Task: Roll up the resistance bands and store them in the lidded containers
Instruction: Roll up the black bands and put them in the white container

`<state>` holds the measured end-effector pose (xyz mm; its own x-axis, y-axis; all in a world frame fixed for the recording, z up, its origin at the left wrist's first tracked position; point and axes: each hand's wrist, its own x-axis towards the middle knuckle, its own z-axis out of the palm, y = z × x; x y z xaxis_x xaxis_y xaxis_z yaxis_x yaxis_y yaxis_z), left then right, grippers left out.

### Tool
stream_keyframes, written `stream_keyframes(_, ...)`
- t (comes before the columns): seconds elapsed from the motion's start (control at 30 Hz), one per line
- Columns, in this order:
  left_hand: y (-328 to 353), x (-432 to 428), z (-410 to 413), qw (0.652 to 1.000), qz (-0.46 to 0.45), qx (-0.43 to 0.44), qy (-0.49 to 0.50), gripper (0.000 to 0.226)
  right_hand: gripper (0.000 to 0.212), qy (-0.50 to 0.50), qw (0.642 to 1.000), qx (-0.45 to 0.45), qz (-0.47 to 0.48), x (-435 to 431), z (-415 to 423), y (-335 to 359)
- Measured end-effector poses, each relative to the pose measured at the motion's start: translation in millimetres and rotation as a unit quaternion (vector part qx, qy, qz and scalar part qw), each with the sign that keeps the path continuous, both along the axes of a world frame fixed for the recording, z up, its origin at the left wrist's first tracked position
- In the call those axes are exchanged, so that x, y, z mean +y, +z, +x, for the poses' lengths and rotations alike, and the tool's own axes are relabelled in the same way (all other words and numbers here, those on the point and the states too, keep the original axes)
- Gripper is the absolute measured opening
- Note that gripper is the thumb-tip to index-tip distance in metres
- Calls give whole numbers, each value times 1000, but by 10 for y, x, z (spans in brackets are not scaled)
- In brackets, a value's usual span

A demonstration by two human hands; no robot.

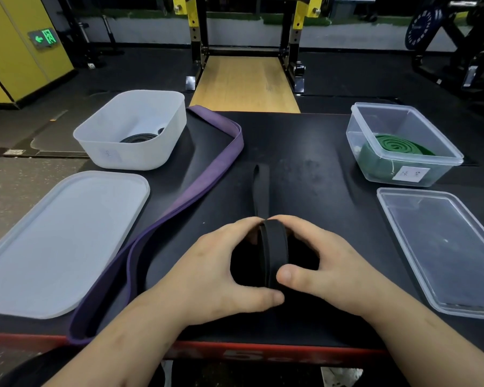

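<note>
A black resistance band (273, 254) stands as an upright roll on the black table near its front edge. My left hand (221, 272) and my right hand (322, 263) grip the roll from either side. Its loose tail (259, 191) lies flat, stretching away from me. A long purple band (207, 174) lies unrolled across the table's left half. The frosted white container (129, 129) at the back left holds a rolled black band (139, 138). The clear container (403, 146) at the back right holds a rolled green band (394, 146).
The frosted white lid (59, 241) lies flat at the front left, the clear lid (447, 250) at the front right. The table's red front edge (263, 350) runs under my wrists. Beyond the table are a wooden platform (243, 85) and gym racks.
</note>
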<state>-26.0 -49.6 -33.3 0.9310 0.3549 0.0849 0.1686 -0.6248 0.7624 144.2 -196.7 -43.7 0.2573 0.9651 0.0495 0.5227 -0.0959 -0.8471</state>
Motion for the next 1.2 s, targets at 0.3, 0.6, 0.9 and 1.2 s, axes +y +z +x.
stream_keyframes(0.3,-1,5,3,1000,-7,-8,4,81,64,-11,1000,-23,13,32,-18,17)
stream_keyframes(0.6,-34,17,-3,1000,-4,13,0,95,57,-18,999,-5,38,38,6,24)
stream_keyframes(0.9,-74,21,-13,1000,15,13,-6,85,71,-1,1000,-3,3,-11,16,29)
stream_keyframes(1.2,-61,25,25,996,87,19,-2,84,83,28,996,-61,-51,-35,-18,88)
